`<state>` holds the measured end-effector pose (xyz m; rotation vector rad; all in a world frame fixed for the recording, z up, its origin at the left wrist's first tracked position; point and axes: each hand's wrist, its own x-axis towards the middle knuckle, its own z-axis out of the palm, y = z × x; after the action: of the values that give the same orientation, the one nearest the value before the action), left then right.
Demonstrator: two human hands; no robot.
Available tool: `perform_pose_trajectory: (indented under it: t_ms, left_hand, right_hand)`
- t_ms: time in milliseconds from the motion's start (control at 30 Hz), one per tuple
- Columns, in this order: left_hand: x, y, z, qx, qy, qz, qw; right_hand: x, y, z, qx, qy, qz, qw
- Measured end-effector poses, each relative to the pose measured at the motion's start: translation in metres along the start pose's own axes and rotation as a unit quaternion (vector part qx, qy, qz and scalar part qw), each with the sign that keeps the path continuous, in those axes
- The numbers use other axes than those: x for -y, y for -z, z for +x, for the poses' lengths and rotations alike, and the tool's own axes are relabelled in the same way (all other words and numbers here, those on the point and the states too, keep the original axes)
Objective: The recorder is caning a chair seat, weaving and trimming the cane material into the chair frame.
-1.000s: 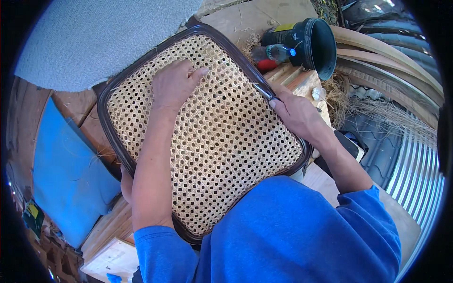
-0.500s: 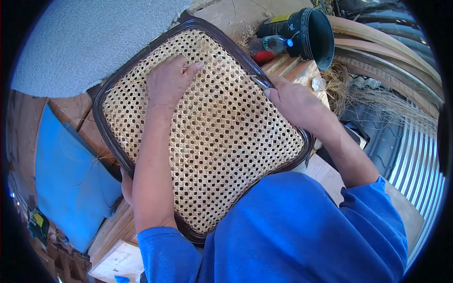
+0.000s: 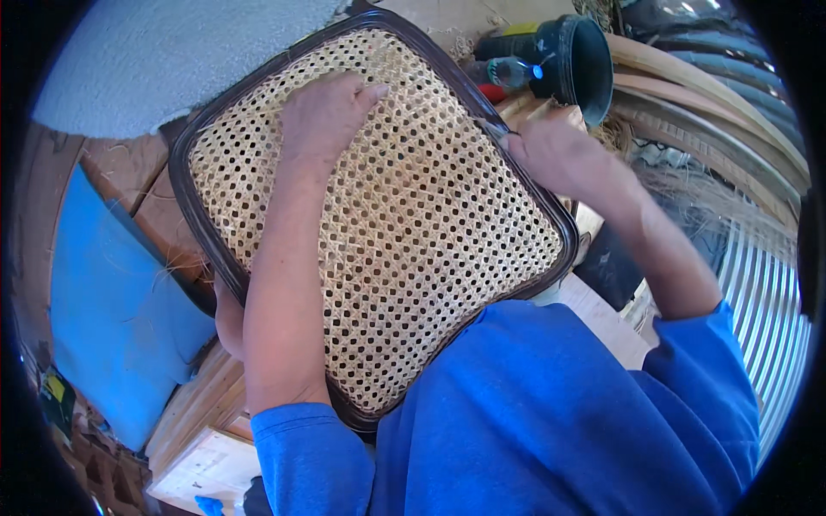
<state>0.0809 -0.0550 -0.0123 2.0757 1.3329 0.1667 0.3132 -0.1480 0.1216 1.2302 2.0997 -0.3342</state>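
A squarish panel of woven cane (image 3: 422, 198), pale with rows of small dark holes, lies tilted across my lap inside a dark brown frame (image 3: 191, 202). My left hand (image 3: 325, 116) rests on the upper part of the weave, fingers curled in and thumb sticking out to the right; what is under the fingers is hidden. At the frame's upper right side is my right hand (image 3: 559, 159), closed and blurred by motion. A thin light sliver shows at its fingertips against the frame, too smeared to name.
A dark bucket (image 3: 589, 69) lies on its side at the upper right, a clear plastic bottle (image 3: 512, 73) next to it. Long curved strips (image 3: 688, 82) stretch beyond. Grey textured cloth (image 3: 181, 60) hangs at the upper left, above a blue sheet (image 3: 120, 301). Corrugated metal (image 3: 757, 301) stands at right.
The panel has shifted slightly up and right in view, my left hand with it. My right hand has lifted from gripping the frame and moved up along its edge.
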Motion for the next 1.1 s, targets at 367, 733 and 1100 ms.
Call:
perform_pose_trajectory:
  t_ms: [367, 733, 1100]
  left_hand:
    - [-0.004, -0.001, 0.000, -0.012, -0.005, -0.007, 1.000]
    - [0.003, -0.007, 0.001, -0.046, -0.020, -0.011, 0.999]
    - [0.006, -0.007, 0.003, -0.022, -0.011, -0.014, 1.000]
  right_hand:
    - [0.039, -0.014, -0.007, -0.058, -0.230, 0.239, 0.941]
    - [0.037, -0.024, -0.020, -0.076, -0.221, 0.291, 0.928]
    - [0.046, -0.026, -0.015, -0.076, -0.214, 0.181, 0.957]
